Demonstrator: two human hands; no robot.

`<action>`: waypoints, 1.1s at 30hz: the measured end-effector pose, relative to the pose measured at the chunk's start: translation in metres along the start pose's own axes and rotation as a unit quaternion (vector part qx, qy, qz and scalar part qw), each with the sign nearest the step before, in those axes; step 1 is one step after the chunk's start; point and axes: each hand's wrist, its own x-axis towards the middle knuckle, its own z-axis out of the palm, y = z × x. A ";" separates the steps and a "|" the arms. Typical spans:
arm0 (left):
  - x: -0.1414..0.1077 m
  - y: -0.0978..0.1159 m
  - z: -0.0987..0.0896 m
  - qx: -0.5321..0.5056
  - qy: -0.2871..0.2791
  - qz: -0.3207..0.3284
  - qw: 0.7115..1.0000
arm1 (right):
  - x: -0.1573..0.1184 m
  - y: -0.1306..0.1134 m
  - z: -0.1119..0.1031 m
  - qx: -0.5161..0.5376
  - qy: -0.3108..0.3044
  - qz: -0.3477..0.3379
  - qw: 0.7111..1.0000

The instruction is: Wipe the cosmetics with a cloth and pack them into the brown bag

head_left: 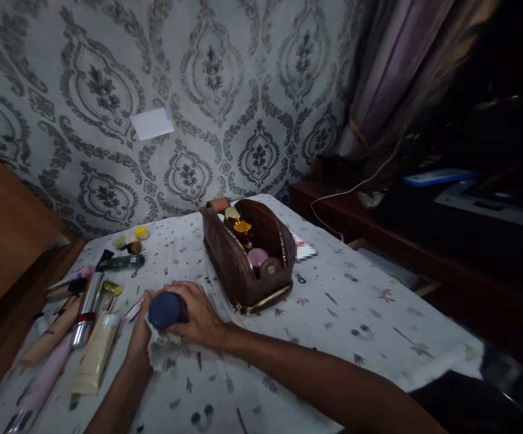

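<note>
Dark blue covers the round top of the jar, which is located between the two hands above the cloth, to the left of the brown bag. The right hand grips the jar from its right side, with the thumb on the near side and the fingers curved around the far side. The left hand lies along the left side of the jar; its fingers are largely hidden, so their closure cannot be told. White tissue extends below the jar, against the left hand. The bag stands upright with its zipped top open. Gold-capped bottles and a pink item are visible inside it. To the left of the hands, several items lie on the cloth: a cream tube with a white cap, a silver tube with a red band, and a long pink tube. Beyond these lies a dark green tube. A small yellow item is positioned farther back, near the patterned wall. White card is on the wall.
</note>
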 end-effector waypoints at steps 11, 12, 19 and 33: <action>-0.013 0.011 -0.006 0.279 0.015 0.227 0.933 | 0.008 0.002 0.002 0.050 0.088 0.161 0.982; -0.014 0.011 -0.006 0.300 0.007 0.244 0.922 | 0.009 0.005 0.003 0.046 0.085 0.164 0.982; -0.010 0.000 -0.011 0.411 -0.019 0.278 0.868 | 0.006 0.025 0.008 0.016 0.030 0.172 0.984; -0.015 -0.001 -0.017 0.472 -0.055 0.292 0.830 | -0.001 0.035 0.008 -0.009 0.005 0.153 0.988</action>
